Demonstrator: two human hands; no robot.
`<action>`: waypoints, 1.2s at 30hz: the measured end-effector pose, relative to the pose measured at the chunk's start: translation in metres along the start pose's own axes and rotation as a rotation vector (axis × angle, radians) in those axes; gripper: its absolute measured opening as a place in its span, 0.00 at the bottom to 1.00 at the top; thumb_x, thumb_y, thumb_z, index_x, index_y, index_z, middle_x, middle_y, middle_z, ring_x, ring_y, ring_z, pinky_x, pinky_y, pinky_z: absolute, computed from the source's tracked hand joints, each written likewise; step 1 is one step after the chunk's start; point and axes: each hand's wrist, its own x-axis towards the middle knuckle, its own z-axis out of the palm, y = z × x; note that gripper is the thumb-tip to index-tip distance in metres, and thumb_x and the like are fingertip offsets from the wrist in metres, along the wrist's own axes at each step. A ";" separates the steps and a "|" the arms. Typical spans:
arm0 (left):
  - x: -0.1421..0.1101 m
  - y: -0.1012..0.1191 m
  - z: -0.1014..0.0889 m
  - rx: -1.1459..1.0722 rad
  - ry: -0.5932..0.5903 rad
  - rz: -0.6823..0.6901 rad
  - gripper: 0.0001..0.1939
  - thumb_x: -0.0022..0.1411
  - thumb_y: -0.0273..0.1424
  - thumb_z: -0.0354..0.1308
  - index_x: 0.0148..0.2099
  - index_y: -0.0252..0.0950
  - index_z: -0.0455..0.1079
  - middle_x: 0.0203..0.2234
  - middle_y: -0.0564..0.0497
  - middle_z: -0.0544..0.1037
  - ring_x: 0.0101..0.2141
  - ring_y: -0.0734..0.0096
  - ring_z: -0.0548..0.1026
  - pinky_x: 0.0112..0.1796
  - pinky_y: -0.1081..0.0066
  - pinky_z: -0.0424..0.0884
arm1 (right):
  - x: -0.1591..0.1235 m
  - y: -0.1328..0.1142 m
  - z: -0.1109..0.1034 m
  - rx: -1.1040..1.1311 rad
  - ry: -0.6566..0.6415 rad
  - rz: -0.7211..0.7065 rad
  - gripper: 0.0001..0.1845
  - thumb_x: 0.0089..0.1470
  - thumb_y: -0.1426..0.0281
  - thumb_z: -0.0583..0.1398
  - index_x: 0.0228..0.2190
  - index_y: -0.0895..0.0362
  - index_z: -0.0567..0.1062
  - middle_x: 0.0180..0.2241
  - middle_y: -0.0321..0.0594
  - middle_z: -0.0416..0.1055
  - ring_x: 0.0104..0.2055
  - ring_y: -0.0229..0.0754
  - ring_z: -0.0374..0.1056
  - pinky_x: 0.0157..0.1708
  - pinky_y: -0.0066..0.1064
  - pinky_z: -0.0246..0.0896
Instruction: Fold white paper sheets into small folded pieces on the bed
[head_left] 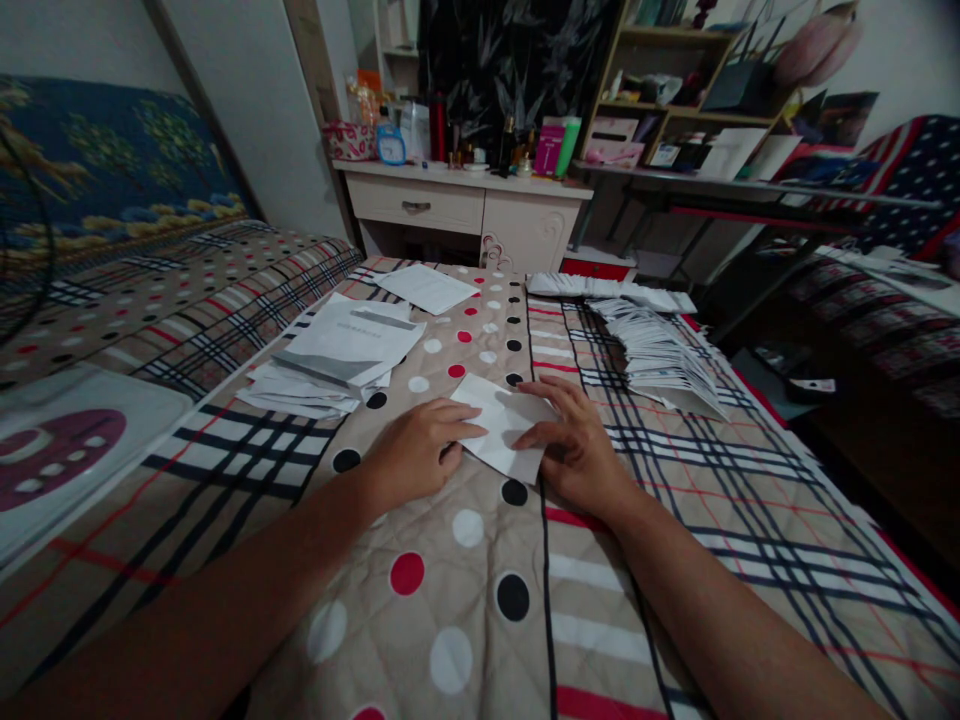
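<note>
A small white folded sheet of paper lies on the bedspread between my two hands. My left hand grips its left edge, fingers over the top and the thumb tucked in close by the near corner. At the right edge, my right hand holds the paper with bent fingers, some of them reaching onto its upper face. Whatever is under the paper is hidden. Beyond my left hand sits a loose stack of printed sheets. A single white sheet is farther back.
Many folded papers stand in a fanned row at the right, with another packed row behind. The patterned bedspread covers the surface. A white bag with a purple print lies at left. A cluttered white dresser stands beyond.
</note>
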 end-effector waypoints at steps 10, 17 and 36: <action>0.009 0.000 -0.009 -0.449 0.413 -0.443 0.09 0.54 0.31 0.66 0.38 0.35 0.79 0.30 0.49 0.82 0.28 0.71 0.78 0.32 0.73 0.74 | 0.000 0.002 0.003 0.569 0.183 0.589 0.20 0.53 0.58 0.63 0.18 0.58 0.70 0.18 0.32 0.60 0.22 0.34 0.54 0.23 0.28 0.47; 0.013 0.012 -0.014 -0.998 0.590 -0.572 0.17 0.51 0.34 0.69 0.43 0.34 0.77 0.26 0.53 0.78 0.26 0.77 0.74 0.27 0.79 0.70 | 0.000 -0.015 0.008 0.827 0.296 0.725 0.18 0.49 0.57 0.66 0.22 0.58 0.72 0.19 0.32 0.64 0.20 0.33 0.55 0.19 0.25 0.46; 0.011 0.045 -0.003 -1.166 0.002 -0.660 0.31 0.55 0.26 0.61 0.62 0.27 0.65 0.37 0.42 0.82 0.40 0.65 0.81 0.44 0.66 0.76 | 0.000 -0.020 0.025 -0.042 -0.038 0.051 0.21 0.54 0.76 0.60 0.51 0.57 0.71 0.56 0.51 0.70 0.58 0.52 0.64 0.59 0.52 0.57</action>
